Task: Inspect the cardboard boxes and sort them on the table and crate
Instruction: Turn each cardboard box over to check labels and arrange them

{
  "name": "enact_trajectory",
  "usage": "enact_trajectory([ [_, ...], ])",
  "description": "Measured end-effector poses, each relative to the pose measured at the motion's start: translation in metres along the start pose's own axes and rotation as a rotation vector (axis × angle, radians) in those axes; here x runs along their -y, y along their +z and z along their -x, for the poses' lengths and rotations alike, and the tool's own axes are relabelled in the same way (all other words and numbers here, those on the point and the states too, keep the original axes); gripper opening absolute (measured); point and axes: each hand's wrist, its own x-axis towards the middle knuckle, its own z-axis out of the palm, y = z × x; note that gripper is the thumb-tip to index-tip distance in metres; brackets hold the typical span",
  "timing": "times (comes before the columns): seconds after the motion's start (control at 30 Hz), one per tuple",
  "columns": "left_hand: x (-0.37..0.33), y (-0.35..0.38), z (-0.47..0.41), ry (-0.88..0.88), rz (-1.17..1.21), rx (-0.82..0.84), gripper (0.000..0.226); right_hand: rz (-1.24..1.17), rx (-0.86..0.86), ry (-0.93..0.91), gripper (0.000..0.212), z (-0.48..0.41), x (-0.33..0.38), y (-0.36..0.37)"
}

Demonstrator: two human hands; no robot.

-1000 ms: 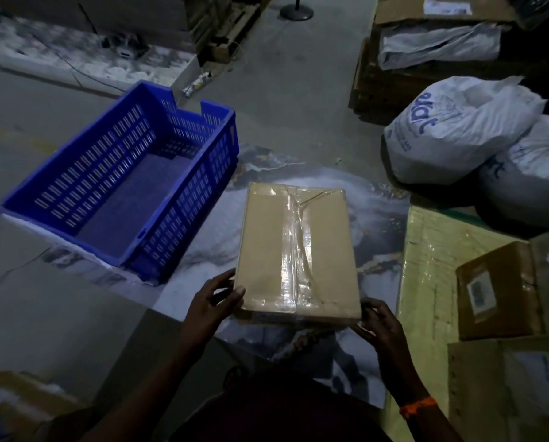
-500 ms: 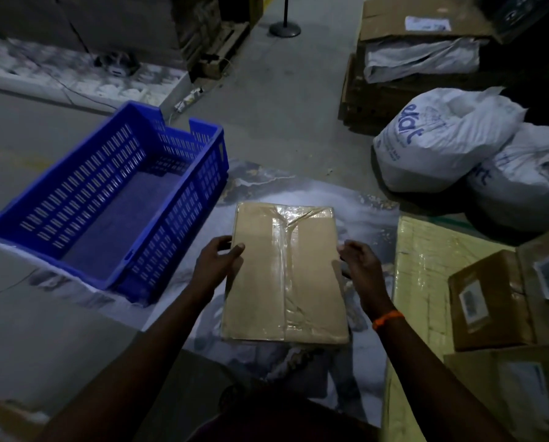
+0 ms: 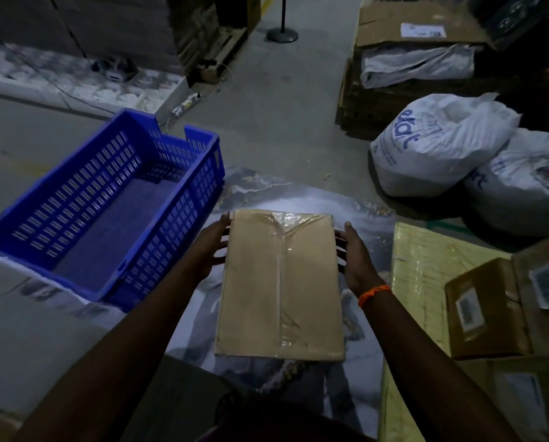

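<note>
sliding forward, my left hand (image 3: 210, 247) and right hand (image 3: 353, 254) press the cardboard box (image 3: 279, 282) between them, fingers straight. probably for the table (image 3: 298, 193) beneath.

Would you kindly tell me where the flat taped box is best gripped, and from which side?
Probably best to take the taped box by its two long edges, left hand from the left, right hand from the right. It is flat and broad, and both long edges are free.
</note>
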Motion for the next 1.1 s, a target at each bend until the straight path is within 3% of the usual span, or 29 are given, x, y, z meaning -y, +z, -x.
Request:
enact_trajectory([
  [0.1, -0.010, 0.000, 0.013, 0.094, 0.063, 0.005, 0.038, -0.042, 0.000, -0.068, 0.048, 0.011, 0.012, 0.006],
  [0.37, -0.042, -0.002, 0.051, 0.346, 0.190, -0.088, 0.047, -0.174, -0.023, -0.362, 0.047, 0.072, 0.055, 0.019],
  [0.6, 0.004, -0.002, 0.101, 0.258, 0.264, -0.219, 0.041, -0.200, -0.121, -0.365, 0.031, 0.150, -0.001, 0.007],
  [0.67, 0.017, -0.002, 0.111, 0.275, 0.238, -0.208, 0.041, -0.209, -0.138, -0.382, 0.039, 0.163, -0.013, 0.005],
  [0.77, 0.027, -0.007, 0.116, 0.293, 0.207, -0.181, 0.041, -0.205, -0.134, -0.417, 0.019, 0.177, -0.019, 0.004],
  [1.1, 0.022, 0.024, 0.111, 0.285, 0.216, -0.119, 0.024, -0.092, -0.309, -0.581, 0.016, 0.178, -0.002, -0.008],
])
